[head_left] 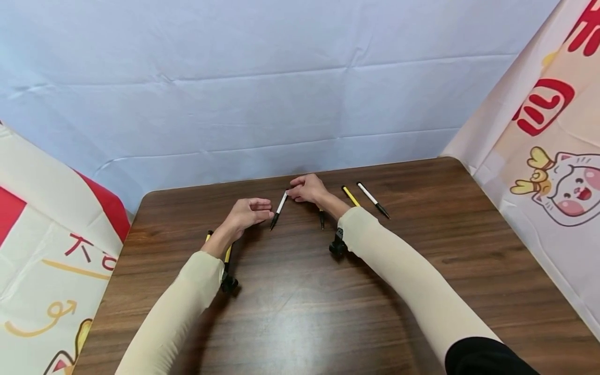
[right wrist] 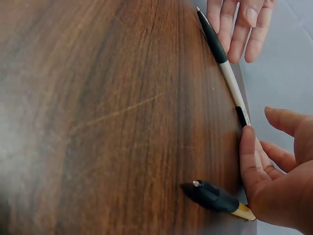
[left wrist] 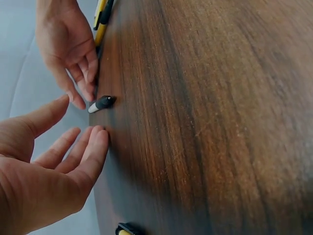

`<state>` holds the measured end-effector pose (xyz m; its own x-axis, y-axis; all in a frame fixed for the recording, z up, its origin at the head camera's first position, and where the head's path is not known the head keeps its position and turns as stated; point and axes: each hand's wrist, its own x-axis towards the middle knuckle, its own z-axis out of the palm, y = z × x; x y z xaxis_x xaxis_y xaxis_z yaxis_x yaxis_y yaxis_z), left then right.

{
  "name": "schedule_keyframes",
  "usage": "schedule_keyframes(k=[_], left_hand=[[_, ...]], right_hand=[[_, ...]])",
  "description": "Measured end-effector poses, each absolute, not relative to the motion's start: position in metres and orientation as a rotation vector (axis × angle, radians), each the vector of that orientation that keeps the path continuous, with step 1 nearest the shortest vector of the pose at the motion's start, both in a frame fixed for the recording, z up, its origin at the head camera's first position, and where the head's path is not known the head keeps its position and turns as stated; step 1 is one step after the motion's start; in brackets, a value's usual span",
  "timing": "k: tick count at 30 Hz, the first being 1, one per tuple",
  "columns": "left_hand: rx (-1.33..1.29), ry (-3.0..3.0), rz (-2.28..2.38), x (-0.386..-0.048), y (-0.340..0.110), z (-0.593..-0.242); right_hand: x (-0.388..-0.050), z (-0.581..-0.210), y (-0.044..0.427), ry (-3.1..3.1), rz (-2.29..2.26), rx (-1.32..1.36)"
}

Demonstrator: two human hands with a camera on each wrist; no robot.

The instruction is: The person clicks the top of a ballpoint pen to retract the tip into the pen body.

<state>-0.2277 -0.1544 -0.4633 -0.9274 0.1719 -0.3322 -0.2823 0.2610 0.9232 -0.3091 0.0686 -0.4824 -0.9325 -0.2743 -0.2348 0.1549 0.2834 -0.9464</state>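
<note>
table [head_left: 290,307] holds 1 white pen [head_left: 281,204] between left hand [head_left: 248,212] and right hand [head_left: 308,188], fingers relaxed

So this is a makeshift, screened-off work spot by the look of it, home or office impossible to tell! Beneath the left hand [head_left: 247,214] and right hand [head_left: 307,188] spreads a wood-grain table [head_left: 300,291]; straight beyond them hangs a pale, fold-creased cloth [head_left: 262,114]. Out past the left hand, a printed sheet [head_left: 51,229]; out past the right, a second hanging [head_left: 525,172], cartoon cat [head_left: 578,185] and all, closing that side!
</note>
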Motion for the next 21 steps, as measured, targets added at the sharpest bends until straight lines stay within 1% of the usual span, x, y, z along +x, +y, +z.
schedule_keyframes(k=[8, 21], left_hand=[[-0.091, 2.165, 1.719, -0.229, -0.148, -0.461], [-0.12, 2.205, 1.727, -0.234, -0.143, -0.47]], right_hand=[[-0.312, -0.483, 0.065, 2.234, -1.641, -0.093], [-0.313, -0.483, 0.064, 2.312, -1.544, -0.124]])
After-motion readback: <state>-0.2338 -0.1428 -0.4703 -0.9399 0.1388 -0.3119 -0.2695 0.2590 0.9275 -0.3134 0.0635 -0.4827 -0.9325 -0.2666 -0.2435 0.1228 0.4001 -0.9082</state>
